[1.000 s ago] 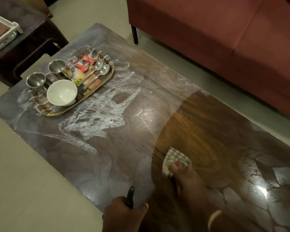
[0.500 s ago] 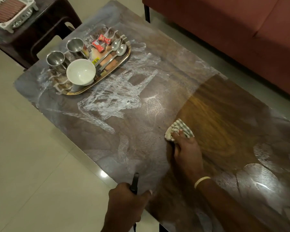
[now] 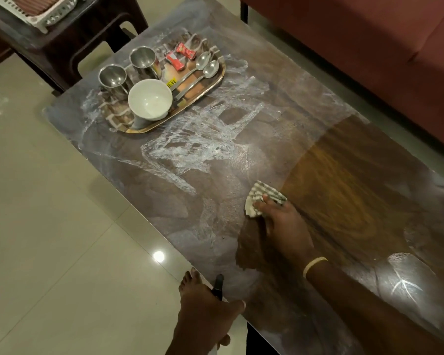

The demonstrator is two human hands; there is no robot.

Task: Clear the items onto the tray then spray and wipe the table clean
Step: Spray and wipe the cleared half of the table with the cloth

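The dark wooden table [image 3: 356, 175] carries white smeared streaks across its left and middle part. My right hand [image 3: 285, 226] presses a checked cloth [image 3: 260, 197] flat on the table's middle. At the near table edge my left hand [image 3: 205, 311] is closed around a black-tipped object [image 3: 219, 285], likely the spray bottle; its body is hidden. A metal tray [image 3: 208, 89] at the far left holds a white bowl [image 3: 150, 99], two steel cups [image 3: 113, 79], two spoons [image 3: 203, 64] and two red sachets [image 3: 180, 56].
A red sofa [image 3: 369, 42] runs along the table's far side. A dark side table [image 3: 62, 39] with a white basket [image 3: 49, 11] stands at the top left. Pale tiled floor [image 3: 49, 226] lies to the left.
My right hand has slid the cloth away from me and to the left across the table. The view has shifted, so the tray sits more central. My left hand keeps its grip.
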